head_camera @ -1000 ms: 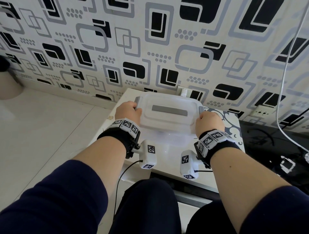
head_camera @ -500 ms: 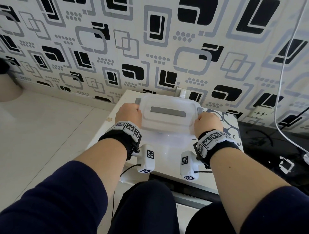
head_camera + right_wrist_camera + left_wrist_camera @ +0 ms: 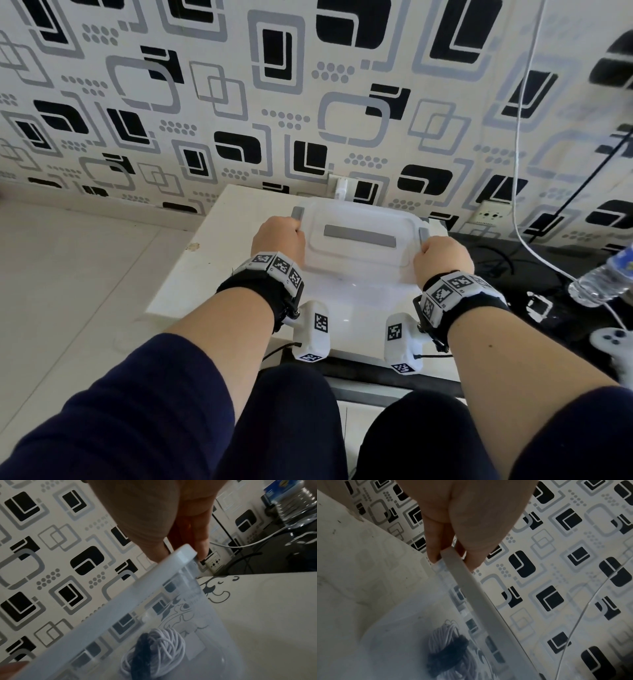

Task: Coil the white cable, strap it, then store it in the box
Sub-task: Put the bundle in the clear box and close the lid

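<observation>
Since the earlier frame the clear box (image 3: 356, 240) has shifted a little farther up the white table (image 3: 191, 270), toward the patterned wall (image 3: 308, 102). Left hand (image 3: 278, 240) pinches the lid's left edge by a grey latch (image 3: 296, 214); right hand (image 3: 442, 255) pinches the right edge. Inside, through the clear wall, lies the coiled white cable (image 3: 161, 650) bound by a dark strap (image 3: 143, 647). Right of the table stand a water bottle (image 3: 603, 277), a loose white cord (image 3: 520, 171) hanging down the wall and a wall socket (image 3: 489, 216). At the far edge a white plug (image 3: 340, 186) sits just behind the box.
</observation>
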